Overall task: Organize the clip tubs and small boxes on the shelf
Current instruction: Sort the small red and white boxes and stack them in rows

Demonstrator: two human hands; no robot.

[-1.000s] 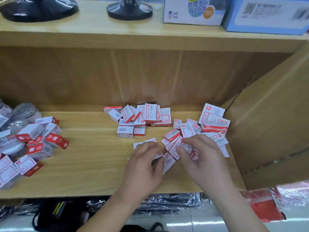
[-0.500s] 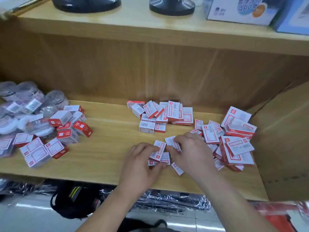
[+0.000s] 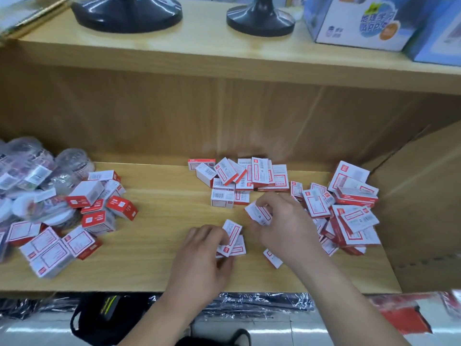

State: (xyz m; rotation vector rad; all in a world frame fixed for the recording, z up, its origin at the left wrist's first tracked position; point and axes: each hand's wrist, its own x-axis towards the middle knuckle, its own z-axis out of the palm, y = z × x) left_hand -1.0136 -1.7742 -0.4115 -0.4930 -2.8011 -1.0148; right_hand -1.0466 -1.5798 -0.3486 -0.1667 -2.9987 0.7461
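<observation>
Several small red-and-white boxes lie scattered on the wooden shelf (image 3: pixel 159 245). My left hand (image 3: pixel 202 255) pinches a small stack of these boxes (image 3: pixel 232 239) near the shelf's front. My right hand (image 3: pixel 282 226) grips one small box (image 3: pixel 258 213) lifted just above the shelf. A loose heap of boxes (image 3: pixel 349 216) lies at the right, another group (image 3: pixel 239 178) sits at the back middle, and one box (image 3: pixel 273 258) lies by my right wrist. At the far left, clear round clip tubs (image 3: pixel 32 176) are piled with more boxes (image 3: pixel 84 213).
A cardboard carton wall (image 3: pixel 424 208) bounds the shelf on the right. The upper shelf (image 3: pixel 224 51) carries two black round bases (image 3: pixel 127 11) and blue-and-white cartons (image 3: pixel 359 23). Below the shelf's front edge lie plastic-wrapped goods (image 3: pixel 262 303) and a black bag (image 3: pixel 99 318).
The view has shifted left, so the tubs show more. My right hand has lifted one box off the shelf, and my left hand has gathered boxes into a small stack.
</observation>
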